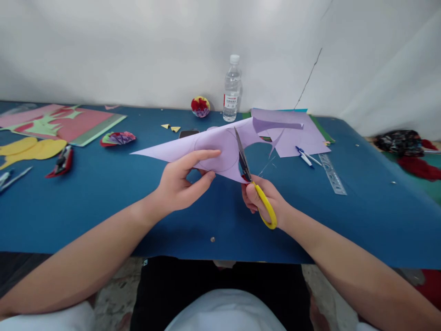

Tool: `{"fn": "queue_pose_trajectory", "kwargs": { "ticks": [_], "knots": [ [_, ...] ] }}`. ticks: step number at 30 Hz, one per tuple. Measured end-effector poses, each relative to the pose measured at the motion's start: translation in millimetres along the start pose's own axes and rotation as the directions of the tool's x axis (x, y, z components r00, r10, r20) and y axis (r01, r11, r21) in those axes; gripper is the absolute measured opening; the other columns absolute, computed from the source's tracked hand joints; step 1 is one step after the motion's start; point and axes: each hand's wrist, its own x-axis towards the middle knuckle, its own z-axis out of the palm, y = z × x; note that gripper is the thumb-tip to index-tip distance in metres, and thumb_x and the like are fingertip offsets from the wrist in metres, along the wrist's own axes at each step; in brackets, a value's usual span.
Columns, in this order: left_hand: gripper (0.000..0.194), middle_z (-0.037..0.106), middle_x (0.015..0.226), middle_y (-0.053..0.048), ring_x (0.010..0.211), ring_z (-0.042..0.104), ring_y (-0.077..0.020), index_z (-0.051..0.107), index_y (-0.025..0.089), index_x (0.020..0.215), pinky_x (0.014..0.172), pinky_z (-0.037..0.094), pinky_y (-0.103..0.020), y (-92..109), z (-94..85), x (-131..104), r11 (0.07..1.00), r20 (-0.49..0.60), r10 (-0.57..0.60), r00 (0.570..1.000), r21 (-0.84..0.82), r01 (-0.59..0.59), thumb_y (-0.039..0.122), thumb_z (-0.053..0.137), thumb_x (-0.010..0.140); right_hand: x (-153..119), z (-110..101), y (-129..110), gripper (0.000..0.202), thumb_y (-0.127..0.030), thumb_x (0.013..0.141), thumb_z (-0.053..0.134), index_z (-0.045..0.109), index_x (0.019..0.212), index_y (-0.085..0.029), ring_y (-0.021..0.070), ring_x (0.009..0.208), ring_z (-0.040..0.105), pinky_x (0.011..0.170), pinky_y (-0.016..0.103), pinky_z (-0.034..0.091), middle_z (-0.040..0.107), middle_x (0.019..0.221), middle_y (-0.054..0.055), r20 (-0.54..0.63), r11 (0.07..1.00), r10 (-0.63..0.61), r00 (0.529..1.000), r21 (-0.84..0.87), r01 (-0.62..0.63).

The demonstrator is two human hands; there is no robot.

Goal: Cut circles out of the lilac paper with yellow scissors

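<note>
My left hand [182, 181] pinches the lower edge of a sheet of purple paper [225, 145], its index finger lying across the front. A round outline is drawn on that paper, and part of its right side is cut away in a curve. In my right hand [263, 197] is a pair of scissors [266, 207] with yellow handles. Their blades point up and lie against the paper, just right of the drawn circle. Some of my right fingers are hidden behind the handle.
Behind the paper stand a water bottle [232, 92] and a colourful paper ball [200, 106]. Purple sheets [292, 138], pens [306, 157] and a clear ruler [332, 174] lie right. To the left are a folded paper piece [118, 139], a stapler [62, 162], yellow cutouts [43, 149] and coloured sheets [81, 124].
</note>
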Motion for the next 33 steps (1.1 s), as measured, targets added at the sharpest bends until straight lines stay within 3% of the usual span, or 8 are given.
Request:
{"fn": "queue_pose_trajectory", "kwargs": {
  "ticks": [12, 17, 24, 33],
  "knots": [
    [0.038, 0.083, 0.126, -0.011, 0.097, 0.081, -0.0226, 0.075, 0.017, 0.133, 0.083, 0.071, -0.031, -1, 0.3, 1, 0.999, 0.026, -0.035, 0.999, 0.025, 0.034, 0.021, 0.071, 0.095, 1, -3, 2, 0.070, -0.095, 0.084, 0.060, 0.057, 0.087, -0.025, 0.0173, 0.056, 0.040, 0.051, 0.032, 0.036, 0.043, 0.062, -0.005, -0.069, 0.990, -0.055, 0.996, -0.132, 0.046],
    [0.038, 0.083, 0.124, -0.011, 0.091, 0.081, -0.0186, 0.075, 0.015, 0.133, 0.081, 0.069, -0.026, -2, 0.3, 1, 1.000, 0.034, -0.016, 0.999, 0.023, 0.015, 0.020, 0.071, 0.095, 1, -4, 5, 0.068, -0.092, 0.088, 0.057, 0.058, 0.088, -0.025, 0.0176, 0.056, 0.040, 0.052, 0.031, 0.036, 0.043, 0.063, -0.005, -0.049, 0.986, -0.100, 0.994, -0.135, 0.093],
    [0.040, 0.081, 0.129, -0.011, 0.096, 0.080, -0.0202, 0.074, 0.016, 0.136, 0.083, 0.070, -0.028, -1, 1.2, 2, 0.998, 0.059, -0.049, 0.997, 0.028, 0.048, 0.022, 0.070, 0.096, 1, -4, 3, 0.068, -0.093, 0.088, 0.057, 0.055, 0.085, -0.026, 0.0181, 0.056, 0.041, 0.052, 0.032, 0.037, 0.043, 0.063, -0.004, -0.054, 0.984, -0.097, 0.994, -0.156, 0.088],
    [0.044, 0.081, 0.128, -0.012, 0.081, 0.078, -0.0164, 0.073, 0.015, 0.138, 0.080, 0.070, -0.029, -7, 3.8, 1, 0.997, 0.086, -0.073, 0.994, -0.007, 0.074, 0.024, 0.072, 0.095, 4, -7, 9, 0.065, -0.089, 0.090, 0.060, 0.051, 0.079, -0.026, 0.0167, 0.057, 0.042, 0.051, 0.030, 0.035, 0.043, 0.064, -0.004, -0.089, 0.979, -0.080, 0.993, -0.194, 0.062]
  ]
}}
